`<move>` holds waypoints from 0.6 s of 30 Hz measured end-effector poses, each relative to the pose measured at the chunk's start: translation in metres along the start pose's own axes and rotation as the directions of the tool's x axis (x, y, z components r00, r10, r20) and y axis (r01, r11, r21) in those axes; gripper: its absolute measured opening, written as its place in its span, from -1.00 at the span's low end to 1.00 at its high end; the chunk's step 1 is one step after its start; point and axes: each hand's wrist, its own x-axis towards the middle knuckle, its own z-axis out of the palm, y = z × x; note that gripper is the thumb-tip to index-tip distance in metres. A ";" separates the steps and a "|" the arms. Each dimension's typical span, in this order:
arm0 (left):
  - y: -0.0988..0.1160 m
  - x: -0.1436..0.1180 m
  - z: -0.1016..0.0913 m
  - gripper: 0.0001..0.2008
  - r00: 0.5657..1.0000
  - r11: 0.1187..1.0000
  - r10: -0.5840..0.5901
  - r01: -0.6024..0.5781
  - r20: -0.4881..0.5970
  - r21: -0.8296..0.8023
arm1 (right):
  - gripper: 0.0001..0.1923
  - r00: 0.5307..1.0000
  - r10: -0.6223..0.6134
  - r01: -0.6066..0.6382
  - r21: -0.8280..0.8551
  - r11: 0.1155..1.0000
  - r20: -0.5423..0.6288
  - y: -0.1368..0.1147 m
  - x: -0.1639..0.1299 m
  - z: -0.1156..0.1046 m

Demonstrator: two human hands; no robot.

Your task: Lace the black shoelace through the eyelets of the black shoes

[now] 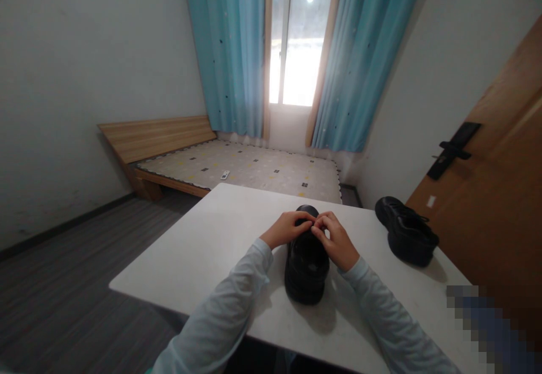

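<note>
A black lace-up shoe (305,275) stands on the white table in front of me, its heel toward me and its toe pointing away. Over the lacing at the front of its opening, my left hand (291,227) pinches the shoelace between thumb and fingers. My right hand (334,240) meets it there from the other side, also closed in a pinch at the lace. The lace itself is dark and mostly covered by my fingers. Farther right lies the matching black shoe (409,233), with its laces partly visible.
The white table (190,272) reaches toward a low bed (249,162) with a small white remote-like object (224,175) on it. A wooden door (495,193) is at the right. Blue curtains (237,52) flank the window. A blurred patch covers the lower right corner.
</note>
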 end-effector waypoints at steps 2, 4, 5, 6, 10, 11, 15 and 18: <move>0.000 0.000 0.000 -0.74 1.000 1.000 -0.004 0.004 0.002 0.001 | -0.86 0.999 0.040 -0.041 0.056 0.998 0.011 0.005 0.001 -0.001; 0.000 0.000 0.001 -0.71 1.000 1.000 -0.006 0.006 0.004 -0.003 | -0.83 0.996 0.087 -0.091 0.119 0.989 0.034 0.010 0.002 -0.003; 0.000 0.000 0.001 -0.69 1.000 1.000 -0.009 0.009 0.004 -0.005 | -0.82 0.992 0.112 -0.118 0.146 0.982 0.053 0.012 0.003 -0.004; 0.000 0.000 0.001 -0.68 1.000 1.000 -0.014 0.014 0.001 -0.005 | -0.79 0.988 0.133 -0.144 0.173 0.974 0.073 0.015 0.003 -0.005; 0.000 0.000 0.002 -0.63 0.999 0.999 -0.037 0.037 -0.008 0.000 | -0.72 0.976 0.191 -0.213 0.278 0.937 0.104 0.020 0.005 -0.008; 0.000 0.000 0.001 -0.62 0.999 0.999 -0.038 0.038 -0.005 0.000 | -0.72 0.975 0.197 -0.221 0.302 0.928 0.106 0.020 0.005 -0.009; 0.001 0.000 0.001 -0.62 0.999 0.999 -0.044 0.044 0.009 0.001 | -0.78 0.977 0.166 -0.204 0.352 0.913 0.136 0.013 0.005 -0.016; 0.002 0.000 0.000 -0.63 0.999 0.999 -0.049 0.049 0.005 0.011 | -0.89 0.990 0.045 -0.084 0.298 0.951 0.137 0.005 0.004 -0.021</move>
